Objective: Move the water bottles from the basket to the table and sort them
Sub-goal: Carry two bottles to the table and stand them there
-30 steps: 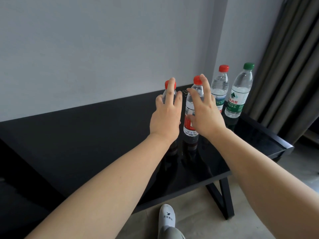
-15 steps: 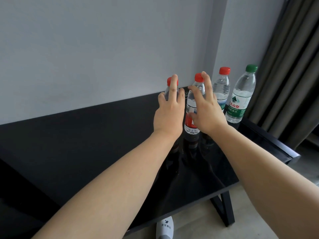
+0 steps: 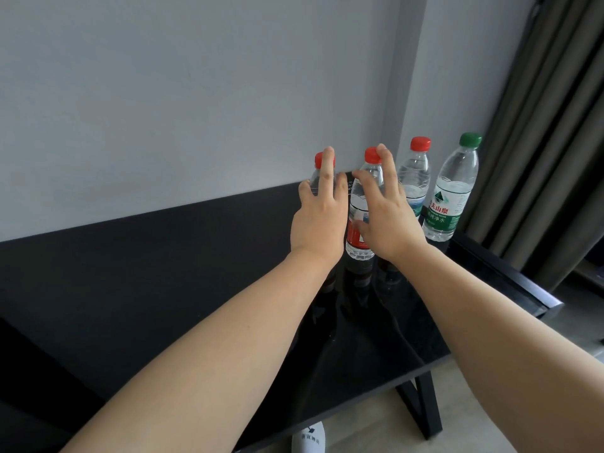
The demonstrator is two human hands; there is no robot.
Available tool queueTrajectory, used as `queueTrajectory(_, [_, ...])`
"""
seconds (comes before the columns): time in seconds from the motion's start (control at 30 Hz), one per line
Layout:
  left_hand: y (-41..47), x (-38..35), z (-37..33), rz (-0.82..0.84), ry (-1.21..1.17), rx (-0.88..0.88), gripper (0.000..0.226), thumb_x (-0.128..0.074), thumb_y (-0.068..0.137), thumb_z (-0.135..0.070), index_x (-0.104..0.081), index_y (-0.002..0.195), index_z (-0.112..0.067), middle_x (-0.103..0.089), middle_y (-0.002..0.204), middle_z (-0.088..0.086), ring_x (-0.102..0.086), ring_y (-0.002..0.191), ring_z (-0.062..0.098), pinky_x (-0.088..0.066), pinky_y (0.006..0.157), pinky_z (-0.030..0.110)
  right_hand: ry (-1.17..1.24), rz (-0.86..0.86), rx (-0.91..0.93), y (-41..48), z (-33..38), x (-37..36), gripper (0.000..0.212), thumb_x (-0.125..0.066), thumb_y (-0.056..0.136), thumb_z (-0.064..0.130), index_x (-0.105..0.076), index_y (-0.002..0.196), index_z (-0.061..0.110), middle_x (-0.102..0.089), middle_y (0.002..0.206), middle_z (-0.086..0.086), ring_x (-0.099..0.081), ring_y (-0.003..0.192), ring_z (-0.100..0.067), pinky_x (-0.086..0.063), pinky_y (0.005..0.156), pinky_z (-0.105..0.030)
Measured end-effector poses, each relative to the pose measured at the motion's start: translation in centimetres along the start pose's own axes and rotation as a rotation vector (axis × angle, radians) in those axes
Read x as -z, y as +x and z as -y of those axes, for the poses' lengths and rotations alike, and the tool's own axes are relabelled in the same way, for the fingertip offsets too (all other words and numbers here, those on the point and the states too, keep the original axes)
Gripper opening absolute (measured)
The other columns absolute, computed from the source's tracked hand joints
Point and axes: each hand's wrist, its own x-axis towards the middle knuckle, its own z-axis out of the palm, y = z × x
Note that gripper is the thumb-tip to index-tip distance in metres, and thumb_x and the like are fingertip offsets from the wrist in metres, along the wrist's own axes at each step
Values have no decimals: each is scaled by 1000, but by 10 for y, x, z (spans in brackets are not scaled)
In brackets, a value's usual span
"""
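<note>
1. Head view: four water bottles stand upright in a row at the far right end of the black table (image 3: 163, 273), close to the grey wall (image 3: 196, 93).
2. From the left, the first bottle (image 3: 314, 182), the second bottle (image 3: 358, 207) and the third bottle (image 3: 413, 178) have red caps. The green-capped bottle (image 3: 449, 197) stands last, just beside the table's right edge.
3. The left grip (image 3: 318, 220) is spread wide with straight fingers in front of the first bottle, hiding most of it. One fingertip reaches up to the red cap. Whether the palm touches the bottle cannot be told.
4. The right grip (image 3: 389, 220) is also spread with straight fingers, laid over the right side of the second bottle. Its longest finger reaches that bottle's cap, and its hold is not closed round anything.
5. The two grips sit just beside each other, with the second bottle's red label showing between them.
6. The third bottle and the green-capped bottle stand apart from both grips.
7. A dark curtain (image 3: 549, 158) hangs at the right, and a white slipper (image 3: 309, 438) shows on the floor below the table's near edge.
</note>
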Motion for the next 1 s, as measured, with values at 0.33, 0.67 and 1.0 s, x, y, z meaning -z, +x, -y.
queueTrajectory(0.33, [-3, 26, 11, 94, -36, -116, 118, -82, 80, -6, -1, 163, -28, 35, 163, 11, -26, 149, 47, -64, 81, 40, -71, 55, -37, -12, 10, 22, 96, -71, 93, 27, -6, 164, 41, 31, 167, 13, 0, 159, -34, -61, 84, -50])
queueTrajectory(0.67, [-76, 92, 35, 159, 17, -53, 105, -71, 93, -41, 3, 163, -15, 26, 167, 13, -3, 156, 43, -30, 121, 58, -63, 2, -253, -80, 65, 59, 83, -47, 105, 49, 7, 165, 31, 24, 170, 2, 13, 159, -29, -14, 126, -60])
queueTrajectory(1.0, [-186, 164, 67, 230, -91, 167, 78, -34, 104, -56, 1, 164, -21, 21, 169, 9, 2, 157, 37, -19, 125, 58, 18, 108, -337, -172, 148, 72, 75, -38, 106, 56, 3, 165, 36, 20, 171, 7, 13, 159, -26, -4, 126, -62])
